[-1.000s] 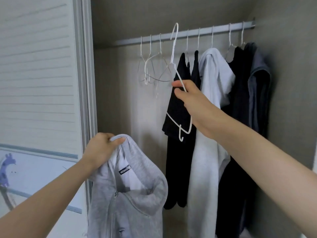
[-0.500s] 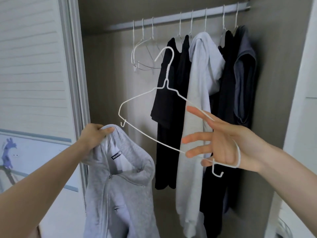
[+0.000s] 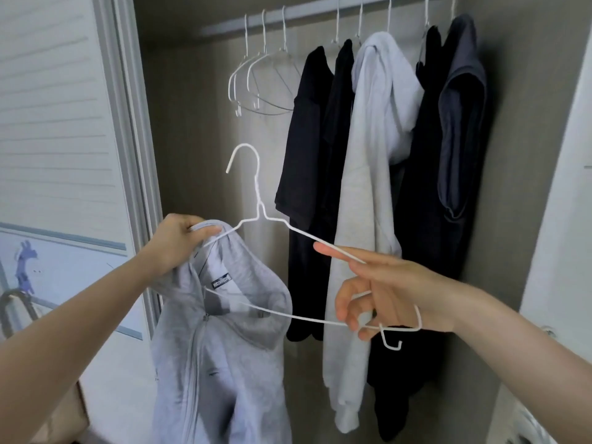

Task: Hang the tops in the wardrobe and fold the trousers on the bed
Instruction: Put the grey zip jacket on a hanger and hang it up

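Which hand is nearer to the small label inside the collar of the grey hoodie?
Left. The left hand grips the grey hoodie just above the label; the right hand holds the white hanger further right.

White hanger (image 3: 256,200), grey zip hoodie (image 3: 221,341), black tops (image 3: 307,149), pale sweatshirt (image 3: 368,187).

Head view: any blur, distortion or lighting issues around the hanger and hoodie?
Head view: soft overall, light motion smear on the right hand and the white hanger. Wide-angle bending bows the sliding door frame and the rail. Light is flat and dim, with no glare. The grey hoodie label is unreadable, and the dark tops lose fold detail.
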The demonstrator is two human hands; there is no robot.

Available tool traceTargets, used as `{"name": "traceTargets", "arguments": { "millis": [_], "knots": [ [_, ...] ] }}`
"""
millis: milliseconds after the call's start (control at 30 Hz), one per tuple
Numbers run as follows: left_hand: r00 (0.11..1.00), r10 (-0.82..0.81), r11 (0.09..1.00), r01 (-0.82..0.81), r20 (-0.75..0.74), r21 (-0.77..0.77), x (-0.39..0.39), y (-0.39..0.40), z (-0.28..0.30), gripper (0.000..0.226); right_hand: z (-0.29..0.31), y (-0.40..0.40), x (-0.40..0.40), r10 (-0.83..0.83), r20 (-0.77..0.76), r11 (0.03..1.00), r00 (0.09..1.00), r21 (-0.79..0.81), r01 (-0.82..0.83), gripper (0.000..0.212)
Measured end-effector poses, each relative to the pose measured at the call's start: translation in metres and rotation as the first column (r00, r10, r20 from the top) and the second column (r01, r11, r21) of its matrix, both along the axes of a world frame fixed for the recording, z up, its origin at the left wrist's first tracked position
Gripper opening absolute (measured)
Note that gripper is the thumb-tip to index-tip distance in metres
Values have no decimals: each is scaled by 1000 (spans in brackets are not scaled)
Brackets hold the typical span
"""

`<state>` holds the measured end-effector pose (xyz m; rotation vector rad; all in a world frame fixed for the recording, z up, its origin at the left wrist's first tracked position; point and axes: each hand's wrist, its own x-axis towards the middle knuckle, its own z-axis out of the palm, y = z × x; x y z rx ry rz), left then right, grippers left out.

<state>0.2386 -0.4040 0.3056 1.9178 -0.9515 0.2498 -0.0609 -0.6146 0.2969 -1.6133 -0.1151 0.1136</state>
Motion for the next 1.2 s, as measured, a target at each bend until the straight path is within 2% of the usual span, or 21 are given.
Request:
{"name": "traceTargets", "arguments": {
  "millis": [133, 200, 267, 333, 367, 433, 500, 533, 567, 600, 633, 667, 700, 767, 833, 933, 1000, 1067, 1133, 1200],
  "knots": [
    [992, -124, 991, 122, -39, -46, -33, -7, 12, 28, -21, 11, 22, -51, 72, 997, 996, -60, 55, 38],
    [990, -129, 990, 126, -53, -56, -48, -14, 17, 34, -34, 20, 34, -89, 98, 994, 991, -60, 95, 37],
    [982, -97, 989, 77, -159, -127, -58, -21, 23, 29, -47, 24, 43, -148, 153, 988, 977, -27, 154, 36],
    [939, -93, 978, 25, -330, -205, -66, -23, 32, 15, -55, 22, 45, -176, 227, 984, 958, 62, 166, 38],
    [913, -107, 979, 27, -393, -203, -71, -22, 36, 8, -57, 19, 43, -182, 256, 981, 949, 107, 159, 39],
    [890, -182, 977, 117, -417, -176, -79, -17, 47, 12, -59, 10, 37, -192, 317, 976, 929, 162, 146, 42],
    [886, -320, 946, 278, -335, -166, -85, -4, 56, 17, -58, 1, 29, -197, 360, 970, 912, 204, 129, 51],
    [906, -359, 932, 335, -225, -140, -86, 4, 59, 24, -57, -3, 25, -194, 377, 967, 906, 227, 112, 54],
    [945, -326, 945, 325, -23, -30, -85, 11, 60, 32, -56, -5, 21, -184, 397, 965, 899, 246, 89, 55],
    [943, -217, 973, 189, 253, 130, -82, 16, 59, 38, -54, -6, 18, -168, 417, 964, 893, 259, 61, 55],
    [866, -127, 973, 14, 484, 230, -80, 17, 57, 44, -53, -6, 15, -150, 432, 963, 889, 266, 33, 54],
    [800, -97, 962, -77, 592, 262, -79, 16, 53, 48, -50, -4, 14, -127, 442, 965, 888, 262, 7, 53],
    [791, -117, 961, -62, 601, 268, -80, 14, 51, 50, -47, -2, 14, -102, 449, 968, 888, 251, -16, 52],
    [824, -227, 969, 138, 519, 204, -83, 7, 49, 40, -42, 3, 13, -72, 443, 974, 894, 223, -32, 50],
    [839, -277, 961, 254, 469, 113, -84, 3, 48, 32, -41, 4, 15, -79, 411, 978, 908, 207, -9, 49],
    [875, -268, 958, 287, 403, 13, -80, 6, 43, 24, -33, -5, 15, 9, 269, 962, 963, 261, -82, 64],
    [900, -266, 953, 300, 346, -47, -75, 8, 38, 21, -25, -14, 12, 84, 175, 901, 981, 407, -150, 81],
    [927, -246, 947, 292, 283, -132, -65, 11, 33, 25, -25, -16, 10, -36, 105, 878, 994, 478, -19, 82],
    [949, -239, 933, 284, 208, -222, -53, 16, 29, 27, -35, -6, 13, -244, 81, 914, 966, 351, 202, 65],
    [961, -250, 918, 274, 115, -288, -45, 18, 28, 32, -51, 13, 17, -360, 163, 933, 918, 81, 352, 35]
  ]
}}
